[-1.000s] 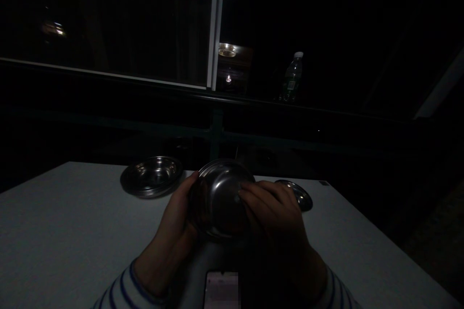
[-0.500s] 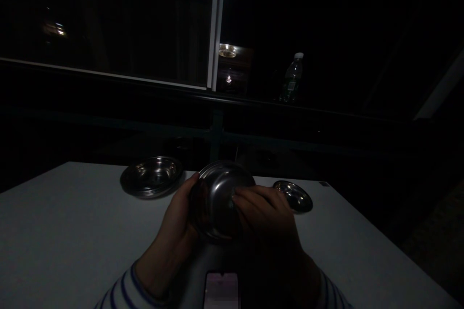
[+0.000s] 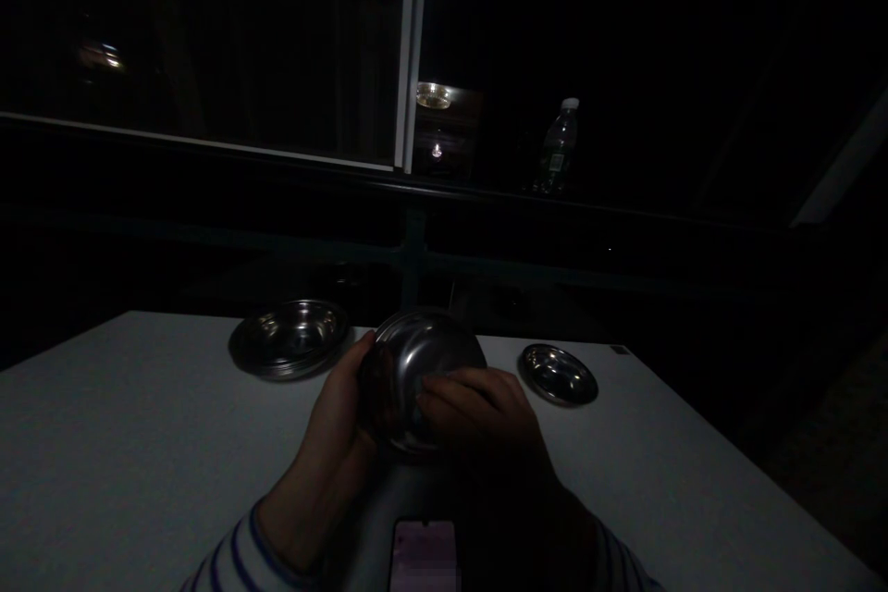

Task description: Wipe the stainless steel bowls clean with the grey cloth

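Observation:
In dim light I hold a steel bowl [image 3: 425, 353] tilted on edge above the white table [image 3: 125, 444]. My left hand [image 3: 339, 421] grips its left rim, thumb on the near side. My right hand [image 3: 478, 412] lies over the bowl's lower right, fingers curled and pressed against its inner surface. Whether a cloth is under those fingers is too dark to tell.
A stack of steel bowls [image 3: 289, 335] sits at the far left of the table. A small steel dish [image 3: 559, 374] lies at the right. A phone [image 3: 425, 555] lies at the near edge. A plastic bottle [image 3: 558, 148] stands on a ledge behind.
My right hand has slid leftward across the bowl's inner face, uncovering the small dish on the right. The bowl and left hand stayed nearly in place.

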`<state>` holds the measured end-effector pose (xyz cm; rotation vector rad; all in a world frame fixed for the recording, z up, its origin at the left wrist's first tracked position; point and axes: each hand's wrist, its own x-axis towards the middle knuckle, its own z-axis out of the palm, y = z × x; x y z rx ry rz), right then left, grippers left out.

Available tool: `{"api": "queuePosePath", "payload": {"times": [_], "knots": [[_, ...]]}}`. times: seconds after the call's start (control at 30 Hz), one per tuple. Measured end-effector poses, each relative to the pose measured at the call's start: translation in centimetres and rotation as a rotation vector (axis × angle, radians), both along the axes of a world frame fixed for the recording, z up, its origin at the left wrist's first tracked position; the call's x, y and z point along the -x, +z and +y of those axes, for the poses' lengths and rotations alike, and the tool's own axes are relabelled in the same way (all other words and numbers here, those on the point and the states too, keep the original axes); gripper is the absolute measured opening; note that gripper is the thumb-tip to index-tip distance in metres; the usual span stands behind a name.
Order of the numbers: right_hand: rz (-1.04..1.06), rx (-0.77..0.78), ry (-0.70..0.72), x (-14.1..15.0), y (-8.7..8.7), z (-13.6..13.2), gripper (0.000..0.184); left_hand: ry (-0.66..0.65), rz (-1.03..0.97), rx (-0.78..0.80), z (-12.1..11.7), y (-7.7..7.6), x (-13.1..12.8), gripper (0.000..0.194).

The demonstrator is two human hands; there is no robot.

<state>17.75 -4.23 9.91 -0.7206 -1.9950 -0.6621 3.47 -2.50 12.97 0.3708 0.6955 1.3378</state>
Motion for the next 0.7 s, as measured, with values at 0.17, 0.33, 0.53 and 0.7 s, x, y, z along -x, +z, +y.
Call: {"api": "queuePosePath", "payload": {"times": [0.17, 0.33, 0.53, 0.7], "knots": [[-0.047, 0.006, 0.04, 0.1, 0.0, 0.0, 0.018, 0.074, 0.006, -0.025, 0.2, 0.4, 0.9, 0.017], [-0.056, -0.025, -0.038, -1.4, 0.9, 0.4, 0.013, 0.13, 0.02, -0.064, 0.0, 1.2, 1.3, 0.017], [0.001, -0.058, -0.063, -1.3, 0.7, 0.1, 0.015, -0.025, 0.085, -0.006, -0.2, 1.2, 0.8, 0.019], [-0.089, -0.032, 0.02, -0.9, 0.3, 0.0, 0.014, -0.089, 0.092, 0.035, 0.1, 0.5, 0.7, 0.023]]}}
